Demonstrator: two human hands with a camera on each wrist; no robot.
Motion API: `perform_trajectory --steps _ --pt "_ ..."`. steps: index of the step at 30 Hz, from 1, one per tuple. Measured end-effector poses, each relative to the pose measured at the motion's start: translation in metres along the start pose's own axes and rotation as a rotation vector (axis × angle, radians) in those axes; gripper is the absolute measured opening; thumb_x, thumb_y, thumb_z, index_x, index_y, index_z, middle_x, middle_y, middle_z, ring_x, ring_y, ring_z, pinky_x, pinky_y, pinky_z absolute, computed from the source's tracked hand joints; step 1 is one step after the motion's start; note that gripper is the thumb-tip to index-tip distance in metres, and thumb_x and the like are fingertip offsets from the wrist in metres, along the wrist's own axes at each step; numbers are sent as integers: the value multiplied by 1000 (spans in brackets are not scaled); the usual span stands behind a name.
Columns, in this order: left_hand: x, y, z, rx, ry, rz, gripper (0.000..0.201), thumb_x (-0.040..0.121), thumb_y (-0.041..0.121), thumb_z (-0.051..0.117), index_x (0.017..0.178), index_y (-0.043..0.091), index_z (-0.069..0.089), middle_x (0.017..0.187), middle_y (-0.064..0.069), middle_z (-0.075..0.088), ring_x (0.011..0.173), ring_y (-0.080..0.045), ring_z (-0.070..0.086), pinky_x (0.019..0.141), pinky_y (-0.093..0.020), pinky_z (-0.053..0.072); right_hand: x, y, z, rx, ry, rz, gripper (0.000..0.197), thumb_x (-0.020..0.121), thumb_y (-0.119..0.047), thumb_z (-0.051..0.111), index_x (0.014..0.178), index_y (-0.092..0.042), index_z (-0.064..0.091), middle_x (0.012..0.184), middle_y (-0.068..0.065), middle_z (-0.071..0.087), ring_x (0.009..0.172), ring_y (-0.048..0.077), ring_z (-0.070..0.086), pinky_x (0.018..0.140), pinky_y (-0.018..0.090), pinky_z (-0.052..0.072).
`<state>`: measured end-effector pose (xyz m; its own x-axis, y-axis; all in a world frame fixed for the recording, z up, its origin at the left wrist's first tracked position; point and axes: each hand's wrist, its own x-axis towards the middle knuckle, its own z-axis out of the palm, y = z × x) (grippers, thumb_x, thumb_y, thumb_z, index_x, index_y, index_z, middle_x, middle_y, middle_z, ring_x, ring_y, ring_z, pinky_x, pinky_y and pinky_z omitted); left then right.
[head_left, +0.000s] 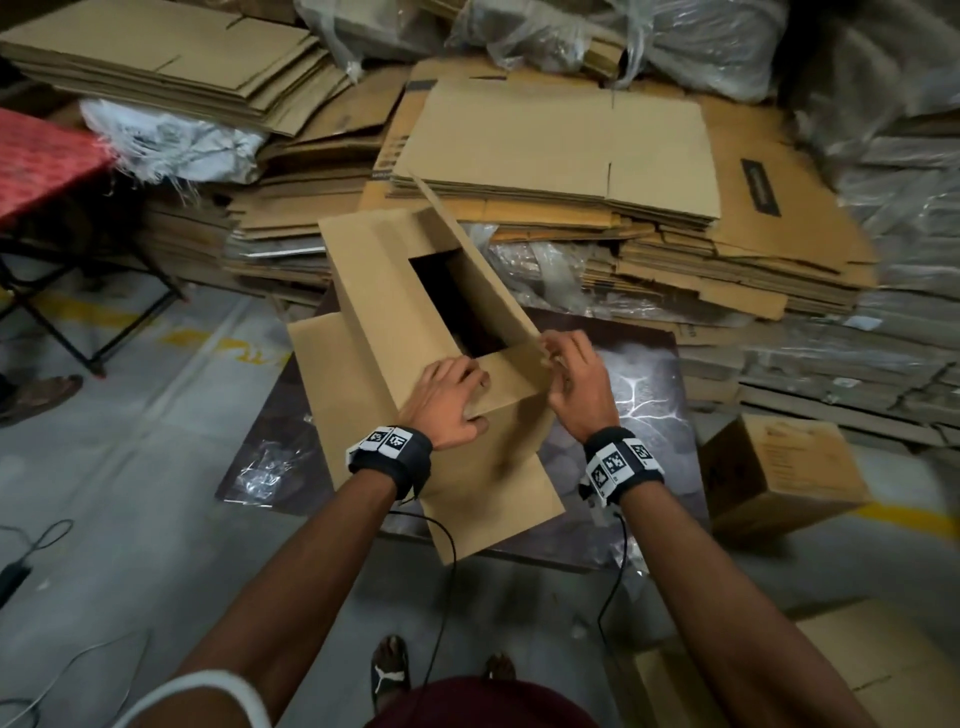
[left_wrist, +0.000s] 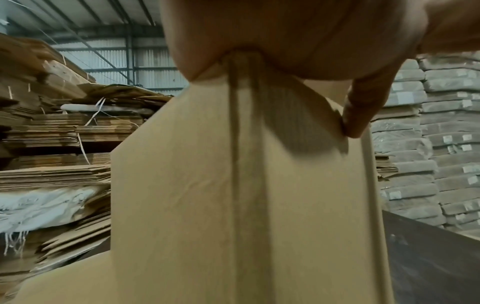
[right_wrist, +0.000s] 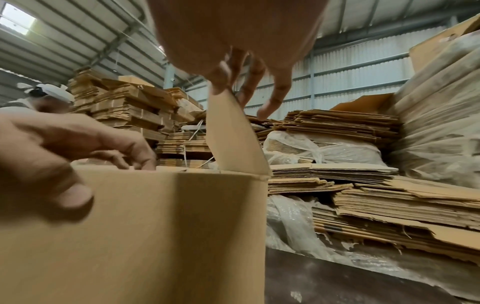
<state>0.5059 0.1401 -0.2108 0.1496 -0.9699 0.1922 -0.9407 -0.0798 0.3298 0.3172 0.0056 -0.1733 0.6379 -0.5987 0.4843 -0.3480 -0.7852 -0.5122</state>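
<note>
The cardboard box (head_left: 374, 291) stands mouth-up on the dark board (head_left: 649, 467), its long axis running away from the person and slanting left. At its near end the left hand (head_left: 449, 402) clasps the folded end flap (head_left: 514, 374). The right hand (head_left: 576, 379) pinches the raised side flap (head_left: 493, 291) at its near corner.

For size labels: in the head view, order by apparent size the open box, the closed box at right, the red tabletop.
1. open box
2. closed box
3. red tabletop, unsure: the frame edge cuts it
</note>
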Motion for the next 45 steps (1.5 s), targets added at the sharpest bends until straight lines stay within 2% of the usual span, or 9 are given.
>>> perform_trajectory --steps 2,5,11,19,27,31,35,41,45 --pt "1 -2 3 5 19 13 58 69 51 62 120 24 57 128 -1 50 122 -27 46 109 -41 33 8 5 -6 -42 154 104 62 79 19 62 131 -14 56 132 8 49 105 20 61 82 38 62" --pt "3 -5 5 -72 -1 -4 58 70 50 64 121 25 56 135 -2 49 131 -25 40 116 -40 30 17 16 -13 -261 306 227 50 85 8 63 128 -17 58 135 16 48 114 32 54 89 46 58" --pt "5 -7 5 -108 0 -15 54 70 45 71 118 24 56 131 2 53 129 -22 43 113 -32 28 6 40 -6 -521 116 511 51 87 -17 71 134 -26 54 157 8 28 138 42 32 108 61 40" --pt "5 -6 4 -110 1 -39 56 69 49 68 119 26 57 130 3 54 129 -22 44 115 -33 30 -23 42 25 -269 -61 647 71 97 -66 46 154 -24 35 164 2 24 137 40 36 104 62 43" --pt "5 -6 6 -119 0 -45 56 68 48 67 119 25 58 130 2 55 130 -23 43 115 -33 31 -31 32 36 92 -64 868 98 74 -91 40 153 -33 42 159 -1 36 143 37 39 113 62 36" --pt "6 -5 4 -117 -8 -43 56 71 46 71 120 22 58 132 0 55 131 -24 42 114 -33 30 -23 25 30 143 -42 860 87 87 -72 59 155 -22 40 160 7 31 142 39 38 117 56 35" --pt "8 -5 3 -118 -26 -63 56 73 45 73 121 22 58 134 -1 54 133 -24 41 116 -35 31 -14 5 35 230 65 886 82 85 -32 82 152 -15 38 146 14 25 121 26 44 107 30 37" --pt "10 2 -10 -184 -10 -66 50 76 46 68 116 18 58 128 -4 53 130 -25 42 112 -42 37 -1 -11 41 342 126 1009 83 80 -15 85 151 -21 42 144 15 34 133 34 43 112 35 38" --pt "5 10 -33 -274 151 2 27 94 38 59 113 17 59 131 -3 54 136 -22 40 115 -42 36 -1 -6 44 351 190 1046 80 75 -12 89 144 -21 50 140 15 34 123 34 52 108 36 47"
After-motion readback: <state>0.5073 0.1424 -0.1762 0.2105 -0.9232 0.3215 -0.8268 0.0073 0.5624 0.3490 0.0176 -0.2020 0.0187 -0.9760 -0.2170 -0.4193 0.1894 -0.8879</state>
